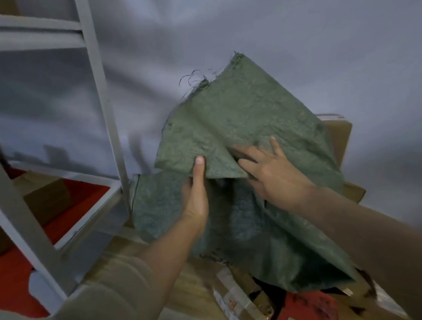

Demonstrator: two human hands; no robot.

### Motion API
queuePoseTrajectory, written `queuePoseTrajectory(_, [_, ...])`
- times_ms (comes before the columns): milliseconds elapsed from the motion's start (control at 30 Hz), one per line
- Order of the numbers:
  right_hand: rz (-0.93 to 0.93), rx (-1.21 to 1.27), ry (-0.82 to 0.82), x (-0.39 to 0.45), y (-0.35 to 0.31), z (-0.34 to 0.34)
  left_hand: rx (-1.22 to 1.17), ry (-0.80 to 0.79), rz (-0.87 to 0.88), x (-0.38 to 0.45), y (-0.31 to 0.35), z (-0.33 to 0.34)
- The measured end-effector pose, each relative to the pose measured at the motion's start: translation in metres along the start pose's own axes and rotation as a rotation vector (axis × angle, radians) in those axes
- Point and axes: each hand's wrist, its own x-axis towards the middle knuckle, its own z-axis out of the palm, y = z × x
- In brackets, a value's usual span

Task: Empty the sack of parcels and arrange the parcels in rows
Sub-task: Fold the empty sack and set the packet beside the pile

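Note:
A green woven sack (244,121) hangs limp and crumpled in the middle of the head view, its frayed edge up. My left hand (196,189) pinches a fold of the sack, thumb on top. My right hand (269,170) lies with fingers spread on the sack's cloth, just right of the left hand. Below the sack lie parcels: a taped brown parcel (240,300) and a red parcel (309,309). A brown cardboard box (340,135) stands behind the sack at the right, partly hidden by it.
A grey metal shelf frame (102,98) stands at the left, with a cardboard box (47,197) on red floor behind it. A pale grey cloth backdrop (269,27) fills the rear. Wooden flooring (187,276) shows under my left forearm.

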Motion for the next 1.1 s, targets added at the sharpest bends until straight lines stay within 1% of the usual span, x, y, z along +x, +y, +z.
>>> queuePoseTrajectory(67, [-0.024,0.022,0.003,0.006,0.002,-0.007,-0.095,-0.057,-0.051,0.008,0.002,0.003])
queuePoseTrajectory(133, [-0.086,0.047,-0.034,0.010,-0.001,-0.009,-0.233,-0.029,-0.126,0.011,0.001,0.003])
queuePoseTrajectory(233, [-0.186,0.105,-0.173,0.012,-0.008,-0.003,-0.432,0.037,-0.192,0.017,-0.007,-0.004])
queuePoseTrajectory(300, [-0.196,0.123,-0.298,0.010,-0.011,0.005,-0.539,0.053,-0.203,0.017,-0.007,-0.014])
queuePoseTrajectory(367, [-0.197,0.103,-0.381,0.007,-0.010,0.014,-0.558,0.090,-0.191,0.014,-0.004,-0.027])
queuePoseTrajectory(433, [-0.215,0.083,-0.423,0.005,-0.011,0.023,-0.481,0.171,-0.151,0.010,0.001,-0.037])
queuePoseTrajectory(467, [-0.221,0.069,-0.451,0.004,-0.012,0.027,-0.435,0.250,-0.124,0.009,0.003,-0.041])
queuePoseTrajectory(500, [-0.228,0.055,-0.485,0.003,-0.014,0.031,-0.393,0.361,-0.078,0.007,0.004,-0.044])
queuePoseTrajectory(533, [-0.231,0.050,-0.522,0.000,-0.017,0.033,-0.334,0.487,-0.011,0.005,0.006,-0.045])
queuePoseTrajectory(567, [-0.232,0.055,-0.555,-0.004,-0.020,0.035,-0.218,0.591,0.078,0.001,0.006,-0.045])
queuePoseTrajectory(600, [-0.230,0.075,-0.576,-0.009,-0.022,0.035,-0.043,0.642,0.181,-0.004,0.005,-0.043])
queuePoseTrajectory(633, [-0.217,0.104,-0.584,-0.015,-0.024,0.035,0.181,0.650,0.295,-0.010,0.003,-0.039])
queuePoseTrajectory(667, [-0.195,0.138,-0.581,-0.020,-0.024,0.035,0.475,0.630,0.413,-0.016,0.001,-0.035])
queuePoseTrajectory(700, [-0.169,0.161,-0.559,-0.027,-0.022,0.035,0.816,0.549,0.518,-0.020,-0.003,-0.033])
queuePoseTrajectory(733, [-0.131,0.184,-0.518,-0.035,-0.019,0.036,1.142,0.391,0.572,-0.022,-0.007,-0.029])
queuePoseTrajectory(767, [-0.083,0.206,-0.441,-0.044,-0.015,0.036,1.387,0.179,0.524,-0.022,-0.013,-0.026])
queuePoseTrajectory(800, [-0.021,0.221,-0.300,-0.055,-0.010,0.037,1.532,-0.008,0.388,-0.021,-0.020,-0.024])
queuePoseTrajectory(833, [0.059,0.217,-0.124,-0.067,-0.003,0.038,1.596,-0.124,0.240,-0.021,-0.028,-0.022])
queuePoseTrajectory(867, [0.182,0.199,0.039,-0.079,0.005,0.040,1.610,-0.176,0.134,-0.021,-0.035,-0.020])
queuePoseTrajectory(900, [0.364,0.165,0.160,-0.091,0.012,0.036,1.611,-0.190,0.087,-0.021,-0.042,-0.018])
queuePoseTrajectory(933, [0.587,0.165,0.196,-0.105,0.024,0.039,1.610,-0.188,0.077,-0.021,-0.047,-0.016])
queuePoseTrajectory(967, [0.826,0.208,0.183,-0.117,0.032,0.037,1.613,-0.183,0.074,-0.022,-0.050,-0.015])
queuePoseTrajectory(1000, [1.083,0.345,0.121,-0.129,0.040,0.037,1.612,-0.177,0.067,-0.023,-0.053,-0.013])
queuePoseTrajectory(1033, [1.307,0.573,0.067,-0.139,0.047,0.039,1.607,-0.170,0.061,-0.024,-0.055,-0.011])
queuePoseTrajectory(1067, [1.460,0.873,0.054,-0.146,0.051,0.037,1.602,-0.160,0.058,-0.024,-0.057,-0.009])
queuePoseTrajectory(1100, [1.539,1.162,0.061,-0.152,0.051,0.036,1.597,-0.148,0.063,-0.026,-0.060,-0.007])
